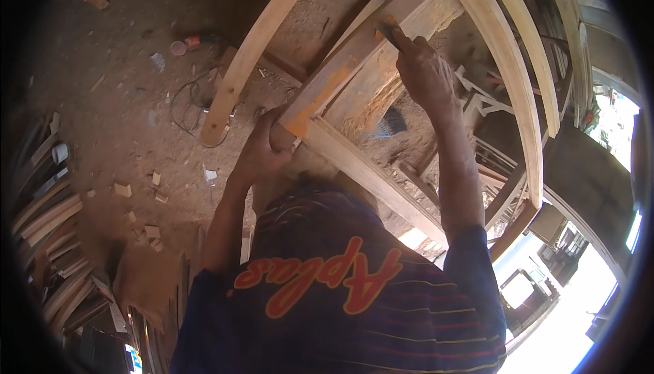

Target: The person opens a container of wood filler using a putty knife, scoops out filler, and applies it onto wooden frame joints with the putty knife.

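A wooden frame (378, 158) with curved legs stands in front of me, its near corner pointing toward my body. My left hand (262, 148) is wrapped round that corner. In my right hand (424, 67) is a putty knife (389, 34), its dark blade against the upper face of the long rail. Orange filler (327, 91) is smeared along this rail and at the corner, with a smaller patch near the blade. The fingers of my right hand are closed; part of the tool is hidden in them.
Curved wooden pieces (58, 221) are stacked at the left. Offcuts (151, 231) lie scattered on the dusty floor, near a red and black power tool (193, 42) with a cord. Curved legs (521, 101) rise at the right, with more furniture frames behind.
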A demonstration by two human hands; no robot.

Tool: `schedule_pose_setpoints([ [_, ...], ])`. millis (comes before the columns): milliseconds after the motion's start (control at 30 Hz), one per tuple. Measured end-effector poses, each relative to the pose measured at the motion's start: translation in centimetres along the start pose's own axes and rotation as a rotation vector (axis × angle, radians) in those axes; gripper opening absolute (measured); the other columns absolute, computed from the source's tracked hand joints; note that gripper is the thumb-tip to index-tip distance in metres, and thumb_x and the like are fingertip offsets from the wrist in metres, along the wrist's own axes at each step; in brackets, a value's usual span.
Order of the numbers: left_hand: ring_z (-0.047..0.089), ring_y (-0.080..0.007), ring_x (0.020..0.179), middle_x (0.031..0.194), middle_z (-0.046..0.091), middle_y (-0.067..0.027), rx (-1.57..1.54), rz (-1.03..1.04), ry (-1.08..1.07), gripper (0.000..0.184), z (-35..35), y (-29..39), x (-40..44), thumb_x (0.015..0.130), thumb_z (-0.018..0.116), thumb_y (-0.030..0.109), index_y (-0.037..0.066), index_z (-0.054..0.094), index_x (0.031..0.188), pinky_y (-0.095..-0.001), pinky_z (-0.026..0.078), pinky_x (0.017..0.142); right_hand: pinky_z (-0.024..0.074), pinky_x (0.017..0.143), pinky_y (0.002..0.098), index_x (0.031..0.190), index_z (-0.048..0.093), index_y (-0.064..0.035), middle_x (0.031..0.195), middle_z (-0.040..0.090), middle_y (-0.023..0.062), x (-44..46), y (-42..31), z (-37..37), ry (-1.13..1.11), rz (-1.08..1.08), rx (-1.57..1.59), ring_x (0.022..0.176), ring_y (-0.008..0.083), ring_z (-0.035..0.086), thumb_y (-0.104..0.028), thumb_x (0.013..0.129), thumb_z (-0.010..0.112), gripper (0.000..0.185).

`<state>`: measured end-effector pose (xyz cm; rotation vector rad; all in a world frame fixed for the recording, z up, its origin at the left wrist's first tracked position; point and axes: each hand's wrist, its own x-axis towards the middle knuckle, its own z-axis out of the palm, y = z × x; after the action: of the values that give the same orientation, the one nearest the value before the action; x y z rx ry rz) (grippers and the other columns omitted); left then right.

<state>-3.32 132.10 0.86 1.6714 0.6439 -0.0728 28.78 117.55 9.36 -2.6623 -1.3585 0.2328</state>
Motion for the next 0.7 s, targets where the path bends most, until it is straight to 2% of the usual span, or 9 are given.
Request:
schedule_pose_setpoints([
  [67,0.047,-0.0330,0.144,0.151,0.050,-0.0237,0.018,-0.038,-0.001,0.082,-0.1,0.1,0.1,0.084,0.078,0.011,-0.001,0.038,0.154,-0.0405,0.039,0.117,0.0531,0.070,0.0520,0.138,0.063,-0.0115,0.091,0.064,0.0209,0.2,-0.5,-0.5,-0.178,0.045,-0.064,0.083,0.0396,0.069,-0.011,0.097,0.059,0.040],
  [167,0.048,-0.0317,0.143,0.151,0.050,-0.0227,0.007,0.008,0.010,0.083,0.1,-0.9,0.1,0.083,0.079,0.011,-0.001,0.038,0.154,-0.0402,0.040,0.116,0.0535,0.069,0.0517,0.138,0.062,-0.0111,0.090,0.064,0.0206,-1.4,-2.2,-1.7,-0.229,0.016,0.026,0.081,0.0400,0.069,-0.011,0.097,0.060,0.041],
  [267,0.048,-0.0312,0.142,0.150,0.051,-0.0219,-0.130,0.006,0.001,0.083,0.3,-1.5,0.2,0.083,0.080,0.011,-0.002,0.038,0.154,-0.0404,0.039,0.116,0.0542,0.068,0.0515,0.139,0.062,-0.0122,0.090,0.064,0.0199,-3.1,-2.8,0.4,-0.201,0.037,0.040,0.079,0.0392,0.069,-0.010,0.097,0.062,0.042],
  [400,0.049,-0.0313,0.142,0.149,0.052,-0.0217,-0.067,-0.003,-0.024,0.082,-0.1,-1.0,0.1,0.083,0.080,0.011,-0.002,0.038,0.153,-0.0408,0.039,0.116,0.0548,0.068,0.0508,0.138,0.063,-0.0114,0.089,0.063,0.0185,-4.4,-3.7,-0.4,-0.230,-0.014,0.021,0.078,0.0378,0.069,-0.010,0.097,0.064,0.041],
  [500,0.049,-0.0316,0.141,0.147,0.052,-0.0213,-0.102,0.026,0.007,0.080,-0.3,-1.1,0.3,0.083,0.079,0.010,-0.001,0.040,0.152,-0.0410,0.039,0.116,0.0550,0.067,0.0499,0.136,0.065,-0.0109,0.088,0.063,0.0181,-5.1,-3.9,1.3,-0.191,-0.030,0.135,0.077,0.0365,0.070,-0.011,0.098,0.065,0.038],
  [567,0.048,-0.0312,0.142,0.148,0.052,-0.0209,-0.154,-0.041,-0.034,0.080,-0.4,-0.9,0.3,0.083,0.079,0.010,0.000,0.041,0.152,-0.0412,0.038,0.117,0.0551,0.066,0.0486,0.134,0.067,-0.0108,0.088,0.063,0.0179,-6.0,-4.3,1.4,-0.142,-0.071,0.119,0.076,0.0359,0.070,-0.011,0.098,0.066,0.037],
  [633,0.048,-0.0310,0.143,0.148,0.052,-0.0204,-0.144,-0.058,-0.028,0.080,-0.5,-0.4,0.0,0.082,0.079,0.008,0.002,0.041,0.153,-0.0414,0.038,0.117,0.0551,0.066,0.0479,0.134,0.066,-0.0111,0.088,0.063,0.0181,-6.1,-5.4,0.9,-0.204,0.008,0.161,0.075,0.0351,0.070,-0.009,0.097,0.066,0.038],
  [700,0.047,-0.0308,0.143,0.148,0.053,-0.0200,-0.131,-0.060,-0.020,0.081,-0.5,-0.7,0.2,0.082,0.079,0.007,0.003,0.041,0.153,-0.0415,0.037,0.118,0.0544,0.065,0.0476,0.136,0.066,-0.0112,0.089,0.063,0.0179,-6.3,-5.5,1.9,-0.156,-0.060,0.177,0.074,0.0353,0.069,-0.009,0.097,0.066,0.039],
])
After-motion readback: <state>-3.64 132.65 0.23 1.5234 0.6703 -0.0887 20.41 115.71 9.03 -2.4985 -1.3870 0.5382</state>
